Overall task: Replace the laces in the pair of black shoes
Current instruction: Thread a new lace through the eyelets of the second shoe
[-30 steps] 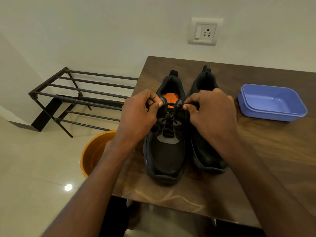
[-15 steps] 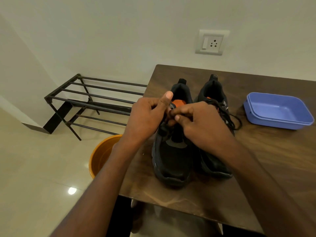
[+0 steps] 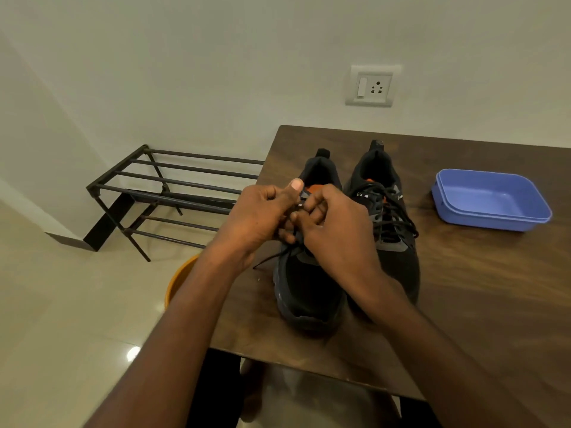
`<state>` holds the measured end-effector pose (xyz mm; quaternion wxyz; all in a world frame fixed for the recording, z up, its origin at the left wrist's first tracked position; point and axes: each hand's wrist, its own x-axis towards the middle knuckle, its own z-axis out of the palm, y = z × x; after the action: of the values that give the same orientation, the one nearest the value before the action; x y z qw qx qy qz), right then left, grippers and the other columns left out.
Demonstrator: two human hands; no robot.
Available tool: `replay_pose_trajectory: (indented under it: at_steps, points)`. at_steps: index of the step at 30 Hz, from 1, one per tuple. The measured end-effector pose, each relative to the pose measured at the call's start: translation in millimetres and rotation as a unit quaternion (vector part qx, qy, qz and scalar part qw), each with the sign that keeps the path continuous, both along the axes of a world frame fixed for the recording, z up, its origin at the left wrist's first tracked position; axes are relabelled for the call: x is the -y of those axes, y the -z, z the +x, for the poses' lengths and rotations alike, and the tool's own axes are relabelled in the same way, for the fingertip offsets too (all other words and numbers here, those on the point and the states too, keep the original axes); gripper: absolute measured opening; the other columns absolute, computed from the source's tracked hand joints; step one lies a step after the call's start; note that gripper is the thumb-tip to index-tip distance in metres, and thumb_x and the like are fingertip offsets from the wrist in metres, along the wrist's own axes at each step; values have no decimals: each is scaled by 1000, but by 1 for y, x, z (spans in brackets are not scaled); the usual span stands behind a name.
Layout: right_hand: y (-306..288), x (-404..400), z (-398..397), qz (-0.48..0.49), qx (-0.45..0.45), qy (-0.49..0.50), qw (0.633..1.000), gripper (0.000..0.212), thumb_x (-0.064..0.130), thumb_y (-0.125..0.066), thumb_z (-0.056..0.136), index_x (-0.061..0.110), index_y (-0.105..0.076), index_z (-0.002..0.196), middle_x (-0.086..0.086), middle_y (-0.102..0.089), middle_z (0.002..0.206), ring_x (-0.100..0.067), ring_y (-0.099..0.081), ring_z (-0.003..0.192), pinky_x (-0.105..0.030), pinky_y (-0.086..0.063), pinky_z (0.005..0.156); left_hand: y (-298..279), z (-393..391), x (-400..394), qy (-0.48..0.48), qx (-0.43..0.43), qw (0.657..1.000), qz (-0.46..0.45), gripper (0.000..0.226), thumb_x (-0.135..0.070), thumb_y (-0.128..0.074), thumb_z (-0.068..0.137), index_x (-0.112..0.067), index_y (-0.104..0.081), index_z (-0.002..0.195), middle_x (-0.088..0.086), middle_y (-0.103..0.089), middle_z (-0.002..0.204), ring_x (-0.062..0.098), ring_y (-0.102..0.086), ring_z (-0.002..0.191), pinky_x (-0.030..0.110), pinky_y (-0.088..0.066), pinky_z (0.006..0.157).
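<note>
Two black shoes stand side by side on the brown table point(image 3: 482, 291), toes toward me. Over the tongue of the left shoe point(image 3: 306, 291), my left hand point(image 3: 262, 217) and my right hand point(image 3: 336, 230) meet, both pinching its black lace point(image 3: 272, 257). One loose end of that lace trails off the shoe's left side onto the table. An orange insole shows behind my fingers. The right shoe point(image 3: 398, 267) is laced, with its black lace lying loose across the top.
A blue plastic tub point(image 3: 491, 199) sits on the table's right side. On the floor to the left stands a black metal shoe rack point(image 3: 173, 193), and an orange bucket point(image 3: 179, 282) is beside the table edge. A wall socket point(image 3: 372, 86) is above the table.
My hands came together from the sides of the left shoe to above its tongue. The right shoe, earlier covered by my right hand, is now exposed. A lace end now trails left.
</note>
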<state>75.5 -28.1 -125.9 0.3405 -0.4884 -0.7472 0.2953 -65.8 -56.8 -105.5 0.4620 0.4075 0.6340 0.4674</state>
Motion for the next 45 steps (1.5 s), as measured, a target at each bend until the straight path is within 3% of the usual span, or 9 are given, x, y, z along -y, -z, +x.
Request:
replay_pose_trajectory:
  at_steps: [6,15,19,22,27,31,37,42,45]
  points:
    - [-4,2,0,-4,44,41,998,26,35,-75,89,31,-50,97,10,-62,86,-10,-63,77,-40,-58,71,-11,-6,5,58,-57,997,-16,20,-14,-69,98,-8,-66,117,9,-80,98,30,-76,94,25,-56,50]
    - [-15,-1,11,-113,-42,31,992,20,16,-72,85,30,-61,94,7,-66,74,-9,-65,71,-37,-59,71,-27,-11,13,87,-265,956,-95,30,-35,-71,94,-7,-75,85,3,-68,63,8,-62,52,20,-52,54]
    - [-34,-5,26,-242,-227,-37,942,12,7,-63,95,10,-74,94,-8,-71,81,-19,-68,71,-24,-58,63,-47,-15,12,19,-67,997,27,36,-40,-65,97,-5,-74,100,-2,-52,59,14,-56,55,29,-51,62]
    - [-47,-9,41,-172,-204,-127,955,16,3,-61,98,10,-75,101,-8,-68,73,-15,-60,59,-19,-50,57,-57,-2,-5,35,-68,993,94,24,-26,-59,105,-11,-76,111,-7,-47,60,8,-37,46,21,-31,45]
    - [-52,-20,52,24,-139,-174,975,16,5,-65,99,14,-76,106,5,-75,91,-3,-70,77,-19,-57,70,-59,10,-16,161,-165,968,95,29,6,-47,100,-1,-72,113,-21,-60,57,-8,-53,48,3,-36,47]
    - [-41,-30,47,115,-183,-86,973,22,1,-62,100,14,-74,113,6,-74,105,-8,-72,99,-23,-58,85,-36,3,-19,156,-249,947,130,9,-22,-73,92,-30,-73,95,-1,-58,99,-2,-58,79,11,-44,68]
    - [-20,-34,27,36,-272,-24,961,22,2,-55,104,13,-72,110,-1,-75,101,-15,-75,92,-23,-58,70,1,8,-26,30,-441,854,276,15,-27,-74,91,-27,-60,87,-13,-50,77,9,-52,71,32,-47,63]
    - [-17,-39,28,160,-214,13,964,23,-2,-55,101,10,-73,107,1,-72,102,-13,-69,97,-26,-54,87,2,6,-23,56,-436,855,275,14,-22,-73,94,-30,-62,95,-20,-49,69,1,-53,68,12,-36,61]
    - [-19,-37,26,132,-226,-39,964,22,0,-53,104,11,-72,109,-2,-72,101,-17,-72,85,-25,-57,76,4,2,-24,37,-434,856,279,16,-23,-72,93,-32,-59,95,-21,-48,66,0,-51,62,18,-38,59]
